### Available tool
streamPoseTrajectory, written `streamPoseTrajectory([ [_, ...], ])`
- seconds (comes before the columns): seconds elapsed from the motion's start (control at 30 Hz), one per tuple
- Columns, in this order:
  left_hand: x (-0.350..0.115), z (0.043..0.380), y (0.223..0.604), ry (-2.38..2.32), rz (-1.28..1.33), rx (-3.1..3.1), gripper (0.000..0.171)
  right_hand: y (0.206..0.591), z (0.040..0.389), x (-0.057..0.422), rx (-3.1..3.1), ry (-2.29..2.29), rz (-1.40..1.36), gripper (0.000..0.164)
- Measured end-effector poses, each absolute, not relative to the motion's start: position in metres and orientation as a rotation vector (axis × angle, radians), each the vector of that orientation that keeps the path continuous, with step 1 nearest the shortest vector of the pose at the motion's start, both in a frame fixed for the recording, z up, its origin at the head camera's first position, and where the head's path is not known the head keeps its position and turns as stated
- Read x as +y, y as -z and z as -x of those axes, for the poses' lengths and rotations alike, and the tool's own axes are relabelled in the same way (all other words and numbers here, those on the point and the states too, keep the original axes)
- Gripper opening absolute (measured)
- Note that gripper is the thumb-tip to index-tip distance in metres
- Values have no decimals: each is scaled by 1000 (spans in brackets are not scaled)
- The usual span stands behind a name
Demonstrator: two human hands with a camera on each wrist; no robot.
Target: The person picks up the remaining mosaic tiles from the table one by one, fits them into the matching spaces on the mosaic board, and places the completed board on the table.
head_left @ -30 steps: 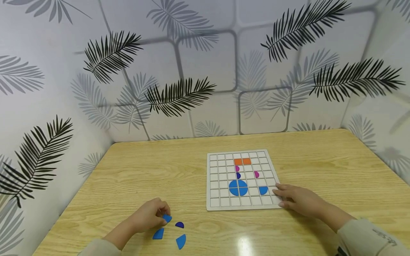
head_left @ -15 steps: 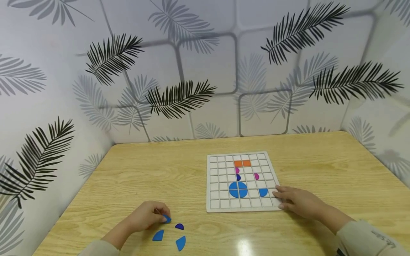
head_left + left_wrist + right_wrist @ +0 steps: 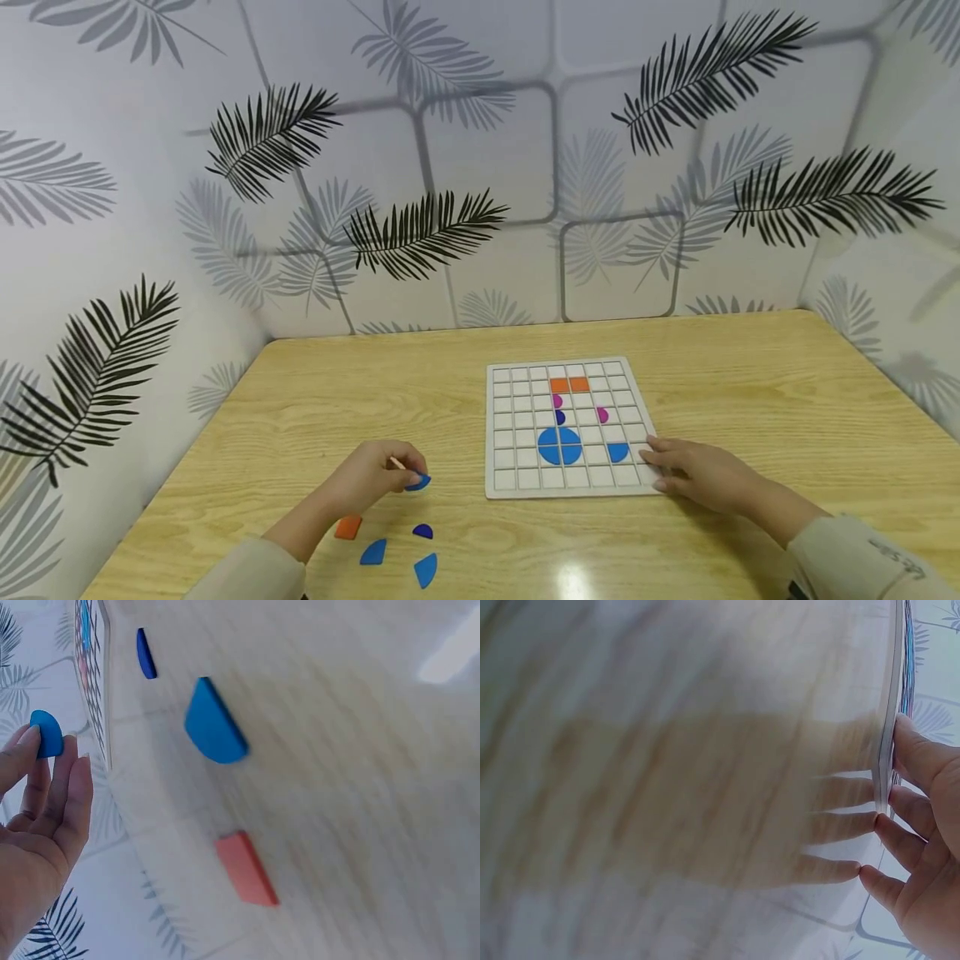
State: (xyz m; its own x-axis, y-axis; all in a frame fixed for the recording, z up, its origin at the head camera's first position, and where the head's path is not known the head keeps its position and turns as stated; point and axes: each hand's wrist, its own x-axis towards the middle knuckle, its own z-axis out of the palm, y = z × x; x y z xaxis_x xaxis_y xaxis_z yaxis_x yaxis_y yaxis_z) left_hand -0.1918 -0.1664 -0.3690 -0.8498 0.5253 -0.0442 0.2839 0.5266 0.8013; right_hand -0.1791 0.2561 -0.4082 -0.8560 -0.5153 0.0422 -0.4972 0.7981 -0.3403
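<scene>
My left hand pinches a blue quarter-circle tile between thumb and fingers, lifted over the table left of the white grid board. The left wrist view shows that held tile at the fingertips. On the board's right edge rest the fingertips of my right hand, which holds no tile. Blue quarter tiles form a full circle on the grid, with a single blue quarter to its right. Farther up lie two orange squares, two magenta half-circles and a dark blue half-circle.
Near the left forearm, loose tiles lie on the wooden table: an orange square, two blue quarters and a dark blue half-circle. A leaf-patterned wall stands behind the table.
My left hand has lifted the blue quarter-circle tile and moved it up and right toward the board, uncovering the orange square. The right hand has stayed at the board's edge.
</scene>
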Motion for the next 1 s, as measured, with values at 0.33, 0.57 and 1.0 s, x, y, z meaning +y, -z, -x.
streamPoseTrajectory([
  [0.33, -136, 203, 364, -1216, -670, 2590, 5, 408, 178, 256, 2915, 544, 824, 46],
  [0.57, -117, 211, 364, -1219, -704, 2568, 5, 408, 178, 256, 2923, 545, 844, 46],
  [1.0, -86, 226, 361, -1196, -770, 2542, 5, 406, 180, 257, 2949, 530, 847, 44],
])
